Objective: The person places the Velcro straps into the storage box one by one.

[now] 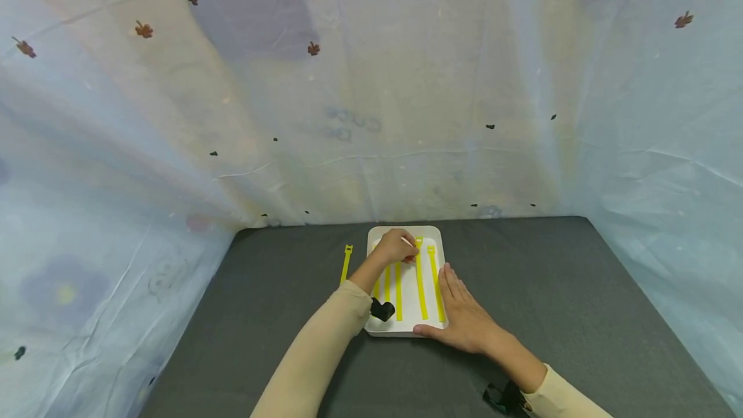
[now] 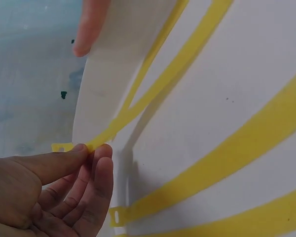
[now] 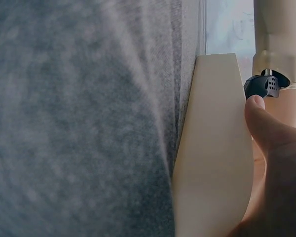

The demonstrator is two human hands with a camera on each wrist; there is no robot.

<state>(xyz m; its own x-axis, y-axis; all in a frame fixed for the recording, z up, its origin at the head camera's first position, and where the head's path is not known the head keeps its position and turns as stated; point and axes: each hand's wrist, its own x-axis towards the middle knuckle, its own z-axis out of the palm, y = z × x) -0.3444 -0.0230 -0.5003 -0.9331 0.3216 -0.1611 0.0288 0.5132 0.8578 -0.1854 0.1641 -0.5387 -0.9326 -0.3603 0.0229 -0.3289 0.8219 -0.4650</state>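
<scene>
A white tray (image 1: 400,334) on the dark cloth holds several yellow cable straps with slotted heads, laid lengthwise. My left hand (image 1: 397,247) reaches over the tray's far part. Between thumb and fingertips it pinches one yellow cable strap (image 2: 160,81) just below its slotted head, and that end is raised over the tray's edge. The rightmost strap (image 1: 434,276) lies beside the held one. My right hand (image 1: 464,315) rests along the tray's right side, fingers straight and thumb at the near edge. In the right wrist view, the thumb touches the tray's side wall (image 3: 214,148).
Another yellow strap (image 1: 346,262) lies on the cloth left of the tray, partly hidden by my left arm. The dark grey cloth (image 1: 551,289) covers the table. Pale patterned curtains (image 1: 406,115) hang behind it and at both sides.
</scene>
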